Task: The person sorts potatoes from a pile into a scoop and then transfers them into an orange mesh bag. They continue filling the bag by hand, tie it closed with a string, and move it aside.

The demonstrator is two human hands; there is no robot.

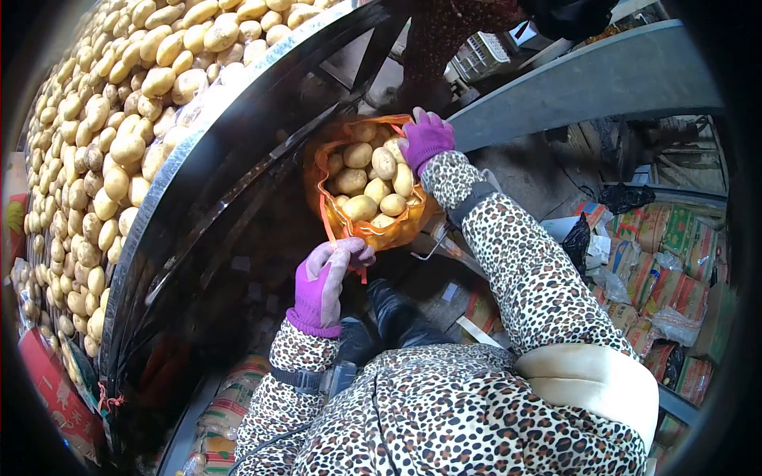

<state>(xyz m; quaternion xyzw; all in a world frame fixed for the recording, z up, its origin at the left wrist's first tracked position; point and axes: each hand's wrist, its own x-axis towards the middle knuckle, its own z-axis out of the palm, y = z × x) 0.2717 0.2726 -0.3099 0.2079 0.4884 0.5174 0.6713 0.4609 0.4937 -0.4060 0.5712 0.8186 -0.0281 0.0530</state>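
- Left hand [324, 284], in a purple glove, has its fingers [355, 252] curled tight on the near rim of the orange mesh bag [367, 232].
- Right hand [427, 138], gloved alike, has its fingers clamped on the bag's far rim, arm reaching forward in a leopard-print sleeve [516, 262].
- The bag hangs between both hands, mouth open, full of smooth yellow potatoes [361, 208].
- To the left, a metal-edged table [198, 151] carries a heap of loose potatoes [103, 143].
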